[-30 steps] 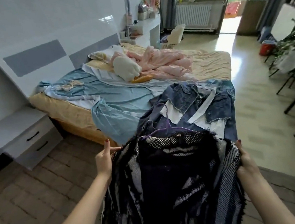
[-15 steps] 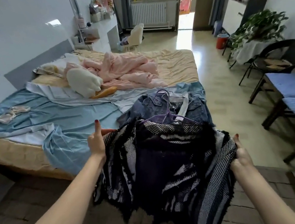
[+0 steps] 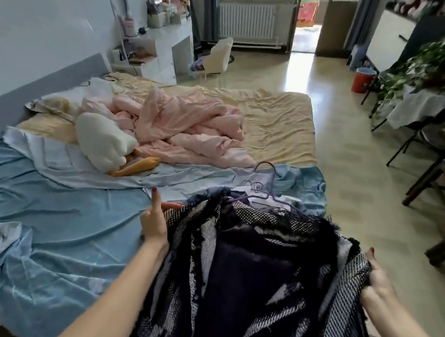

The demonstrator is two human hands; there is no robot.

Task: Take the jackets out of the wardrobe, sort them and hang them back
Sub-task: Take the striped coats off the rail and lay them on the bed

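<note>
Head camera, looking forward and down: a person is holding a dark navy and white woven jacket with frayed edges (image 3: 257,276) spread between both hands, over the near corner of a bed covered in a rumpled light blue sheet (image 3: 55,230). Their left hand (image 3: 153,221) is gripping the jacket's left edge with the thumb raised, while their right hand (image 3: 375,281), lower and nearer the body, is pinching its right edge. A purple wire hanger (image 3: 270,190) is poking from the collar, which is pointing away toward the bed, so the garment's length is running from the body straight to the mattress, the likely spot for laying it down.
</note>
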